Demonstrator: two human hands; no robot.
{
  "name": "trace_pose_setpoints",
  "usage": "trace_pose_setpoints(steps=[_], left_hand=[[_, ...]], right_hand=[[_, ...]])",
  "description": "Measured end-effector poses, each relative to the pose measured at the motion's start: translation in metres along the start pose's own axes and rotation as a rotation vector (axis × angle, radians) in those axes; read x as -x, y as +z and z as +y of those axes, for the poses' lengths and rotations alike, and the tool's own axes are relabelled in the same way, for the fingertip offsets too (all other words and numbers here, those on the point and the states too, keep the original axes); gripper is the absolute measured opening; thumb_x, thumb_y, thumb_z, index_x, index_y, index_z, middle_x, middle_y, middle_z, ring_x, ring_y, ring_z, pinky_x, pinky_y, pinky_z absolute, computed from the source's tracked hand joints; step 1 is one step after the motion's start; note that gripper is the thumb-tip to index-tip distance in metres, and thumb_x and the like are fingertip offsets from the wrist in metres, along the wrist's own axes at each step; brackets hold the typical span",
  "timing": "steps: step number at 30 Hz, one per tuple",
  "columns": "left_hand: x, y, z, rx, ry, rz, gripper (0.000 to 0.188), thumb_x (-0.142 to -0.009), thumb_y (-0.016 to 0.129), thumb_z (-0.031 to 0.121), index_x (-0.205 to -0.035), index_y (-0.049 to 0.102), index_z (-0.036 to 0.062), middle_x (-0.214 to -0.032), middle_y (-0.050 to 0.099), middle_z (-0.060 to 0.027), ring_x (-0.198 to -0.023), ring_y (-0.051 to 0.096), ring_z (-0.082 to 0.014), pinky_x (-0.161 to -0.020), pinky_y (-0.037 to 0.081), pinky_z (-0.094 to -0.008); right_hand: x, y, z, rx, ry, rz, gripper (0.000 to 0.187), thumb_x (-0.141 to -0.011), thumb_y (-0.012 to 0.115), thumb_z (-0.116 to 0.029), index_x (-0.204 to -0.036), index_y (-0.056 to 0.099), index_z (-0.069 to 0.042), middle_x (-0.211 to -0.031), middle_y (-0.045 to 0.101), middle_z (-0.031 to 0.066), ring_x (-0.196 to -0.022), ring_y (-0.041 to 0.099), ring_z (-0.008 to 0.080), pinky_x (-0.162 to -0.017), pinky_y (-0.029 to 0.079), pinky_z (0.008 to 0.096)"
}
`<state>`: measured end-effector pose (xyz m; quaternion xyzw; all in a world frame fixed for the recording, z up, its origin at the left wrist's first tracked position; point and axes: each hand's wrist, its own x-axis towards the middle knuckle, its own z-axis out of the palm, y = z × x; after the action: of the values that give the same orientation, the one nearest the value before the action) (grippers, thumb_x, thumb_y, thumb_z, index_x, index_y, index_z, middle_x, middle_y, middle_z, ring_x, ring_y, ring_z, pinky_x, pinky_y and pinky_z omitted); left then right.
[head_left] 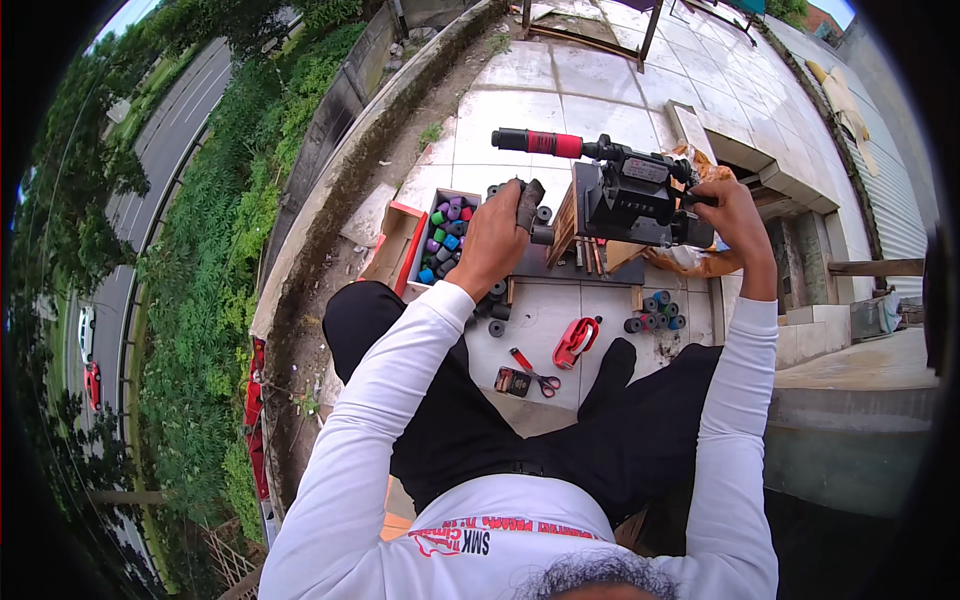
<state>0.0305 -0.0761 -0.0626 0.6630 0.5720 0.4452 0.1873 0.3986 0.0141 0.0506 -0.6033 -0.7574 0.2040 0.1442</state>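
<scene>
In front of me a black motor-like machine (pixel 640 190) stands on a small raised stand. From its left side a shaft sticks out, carrying a black and red roll (pixel 540 143). My left hand (pixel 490 240) is closed around a dark, crumpled piece that looks like cloth (pixel 530 203), left of the machine and below the roll. A short black cylinder (pixel 542 235) shows beside those fingers. At the machine's right end, my right hand (pixel 738 222) has its fingers curled on a small dark part; the exact grip is partly hidden.
An open box of small coloured rolls (pixel 447 238) lies left, beside a red-edged box lid (pixel 395 245). On the tiles are a red tape dispenser (pixel 575 343), scissors (pixel 548 385), a small dark pack (pixel 513 381) and several rolls (pixel 655 313). A low wall (pixel 335 165) borders the left side.
</scene>
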Motion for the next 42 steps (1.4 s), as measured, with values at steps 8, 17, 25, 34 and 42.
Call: trace_pose_setpoints(steps=[8,17,25,34,42], left_hand=[[-0.006,0.007,-0.006,0.054,-0.016,-0.006,0.015,-0.105,0.056,0.012,-0.109,0.055,-0.0025,-0.089,0.065,-0.0347,-0.090,0.061,-0.0584,-0.076,0.044,-0.0632],[-0.008,0.011,-0.007,0.061,-0.028,0.018,0.013,-0.100,0.057,0.009,-0.106,0.057,-0.0032,-0.086,0.066,-0.0340,-0.087,0.063,-0.0573,-0.075,0.046,-0.0621],[-0.005,0.012,-0.006,0.092,0.028,0.014,0.015,-0.103,0.057,0.012,-0.104,0.057,-0.0030,-0.087,0.066,-0.0326,-0.089,0.063,-0.0564,-0.075,0.047,-0.0598],[-0.004,0.008,-0.010,0.114,0.035,0.027,0.017,-0.105,0.058,0.014,-0.103,0.057,-0.0026,-0.086,0.065,-0.0324,-0.088,0.063,-0.0567,-0.074,0.048,-0.0600],[-0.004,0.010,-0.003,0.103,0.024,0.003,0.012,-0.100,0.058,0.009,-0.103,0.058,-0.0029,-0.087,0.066,-0.0330,-0.088,0.063,-0.0570,-0.075,0.048,-0.0600]], right_hand=[[-0.012,0.012,0.020,0.067,-0.176,0.253,0.030,-0.091,0.079,-0.009,-0.119,0.080,0.001,-0.105,0.080,0.0226,-0.098,0.078,0.0339,-0.090,0.058,0.0395],[-0.048,0.030,0.033,0.046,-0.302,0.431,0.026,-0.093,0.075,-0.002,-0.118,0.079,0.002,-0.113,0.078,0.0242,-0.103,0.078,0.0376,-0.091,0.058,0.0407],[-0.081,0.076,0.078,0.160,-0.263,0.364,0.024,-0.092,0.077,-0.005,-0.116,0.079,0.000,-0.104,0.078,0.0251,-0.098,0.075,0.0442,-0.086,0.059,0.0475],[-0.039,0.086,0.042,0.196,-0.155,0.171,0.017,-0.088,0.076,-0.005,-0.103,0.078,0.004,-0.095,0.071,0.0320,-0.095,0.073,0.0472,-0.085,0.058,0.0493],[-0.009,0.067,0.031,0.178,-0.067,0.017,0.022,-0.086,0.075,-0.003,-0.107,0.080,0.003,-0.096,0.076,0.0281,-0.092,0.076,0.0443,-0.086,0.060,0.0457]])
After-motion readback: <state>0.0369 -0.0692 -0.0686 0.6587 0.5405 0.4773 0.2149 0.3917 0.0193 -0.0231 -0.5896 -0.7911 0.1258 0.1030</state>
